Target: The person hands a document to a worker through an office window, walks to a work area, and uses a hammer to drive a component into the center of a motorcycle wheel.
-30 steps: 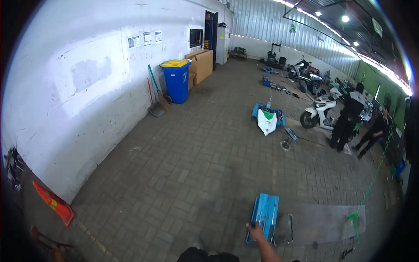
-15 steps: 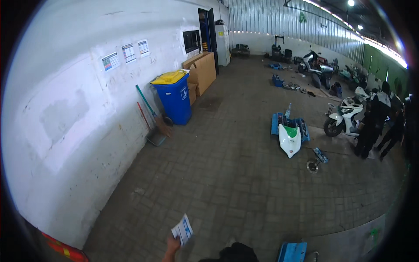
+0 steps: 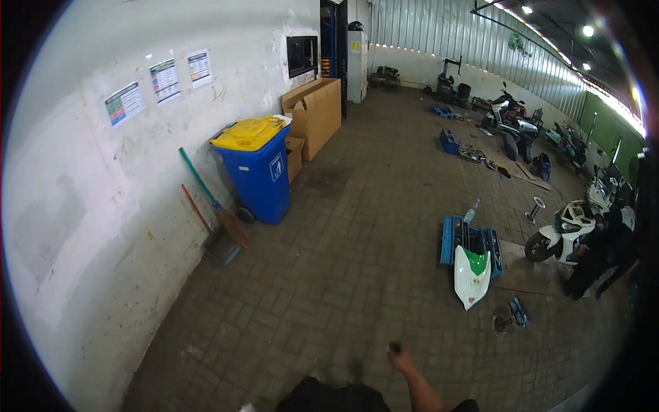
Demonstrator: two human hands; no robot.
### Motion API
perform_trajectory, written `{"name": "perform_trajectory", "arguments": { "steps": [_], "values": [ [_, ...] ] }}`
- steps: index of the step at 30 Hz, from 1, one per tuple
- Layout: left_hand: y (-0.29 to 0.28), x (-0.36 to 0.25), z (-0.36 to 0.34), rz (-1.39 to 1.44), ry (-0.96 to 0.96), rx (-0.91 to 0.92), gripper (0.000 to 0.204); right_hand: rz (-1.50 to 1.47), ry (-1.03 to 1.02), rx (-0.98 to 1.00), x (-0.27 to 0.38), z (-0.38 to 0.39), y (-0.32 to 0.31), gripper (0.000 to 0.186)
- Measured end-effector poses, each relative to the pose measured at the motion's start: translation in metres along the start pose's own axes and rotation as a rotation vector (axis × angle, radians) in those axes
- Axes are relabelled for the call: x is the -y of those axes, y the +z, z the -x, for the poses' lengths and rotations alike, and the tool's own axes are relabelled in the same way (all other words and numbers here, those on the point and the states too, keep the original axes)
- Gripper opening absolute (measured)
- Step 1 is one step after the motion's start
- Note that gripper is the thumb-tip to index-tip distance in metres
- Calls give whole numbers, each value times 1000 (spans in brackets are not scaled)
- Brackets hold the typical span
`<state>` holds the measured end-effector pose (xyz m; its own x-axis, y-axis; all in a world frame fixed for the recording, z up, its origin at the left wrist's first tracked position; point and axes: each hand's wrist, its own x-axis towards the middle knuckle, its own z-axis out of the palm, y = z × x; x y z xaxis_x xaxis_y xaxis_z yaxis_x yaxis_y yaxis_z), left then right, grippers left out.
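Observation:
My right hand [image 3: 401, 360] reaches in from the lower edge, its fingers closed around a small dark object [image 3: 395, 348]. That object is too small and blurred to name. Only the paved floor [image 3: 343, 295] lies beneath the hand, with nothing touching it. My left hand is out of the picture; a small white corner, perhaps of paper, shows at the bottom edge left of my dark clothing. To the right ahead, a white and green motor-scooter body panel [image 3: 472, 283] leans on an open blue toolbox [image 3: 449, 240]. A clear bottle [image 3: 471, 211] stands behind the panel.
A blue wheeled bin [image 3: 257, 178] with yellow lid, a broom [image 3: 230, 223], a dustpan [image 3: 221, 248] and cardboard boxes [image 3: 317, 123] line the left wall. On the right, a dark-clothed person [image 3: 604, 250] bends beside a white scooter [image 3: 566, 230]. Metal parts [image 3: 503, 323] lie nearer.
The bin and toolbox appear nearer and larger. My left hand with its printed paper has dropped out of view. My right hand has come in at the bottom.

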<state>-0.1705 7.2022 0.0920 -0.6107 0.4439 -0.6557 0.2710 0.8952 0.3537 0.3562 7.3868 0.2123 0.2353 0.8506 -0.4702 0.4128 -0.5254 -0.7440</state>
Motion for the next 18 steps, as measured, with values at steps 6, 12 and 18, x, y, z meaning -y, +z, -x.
{"name": "perform_trajectory", "arguments": {
  "steps": [6,12,18],
  "values": [
    [13,-452,-139,84,537,-54,54,207,710,366,-86,-43,-19,59],
    [32,-758,-178,260,927,-30,48,107,880,331,-41,-197,-73,56],
    [156,-767,-214,27,521,-9,41,453,560,332,59,-554,-175,54]
  ]
}}
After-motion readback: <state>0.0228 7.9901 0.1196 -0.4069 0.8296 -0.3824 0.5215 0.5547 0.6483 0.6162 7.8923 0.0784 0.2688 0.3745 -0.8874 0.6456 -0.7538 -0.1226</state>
